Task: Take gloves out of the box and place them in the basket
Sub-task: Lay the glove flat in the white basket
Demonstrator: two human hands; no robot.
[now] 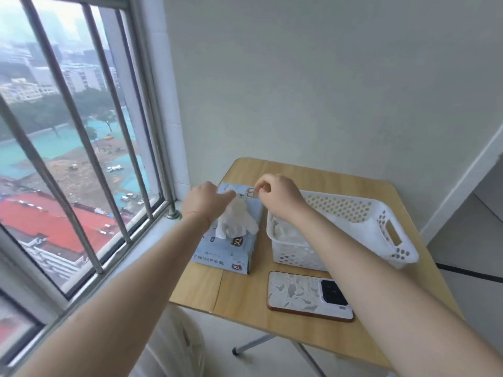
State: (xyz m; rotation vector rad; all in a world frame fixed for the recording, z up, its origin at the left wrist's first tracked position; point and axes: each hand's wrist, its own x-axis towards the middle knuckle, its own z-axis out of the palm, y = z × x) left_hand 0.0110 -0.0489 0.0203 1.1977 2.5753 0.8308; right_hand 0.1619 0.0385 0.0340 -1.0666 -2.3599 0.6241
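Note:
A light blue glove box (217,254) marked XL lies on the left of the wooden table (245,297). A crumpled white glove (237,221) sticks up out of its opening. My left hand (205,200) is over the box's far end and pinches the top of that glove. My right hand (277,195) hovers over the box's far right corner with fingers curled and thumb against forefinger; I cannot tell whether it holds anything. Right of the box stands the white perforated basket (397,248), with white gloves (285,231) lying in its near left end.
A phone (309,295) in a pale patterned case lies face down near the table's front edge, below the basket. A barred window (89,148) and its sill run along the left, close to the box. The table stands against a white wall.

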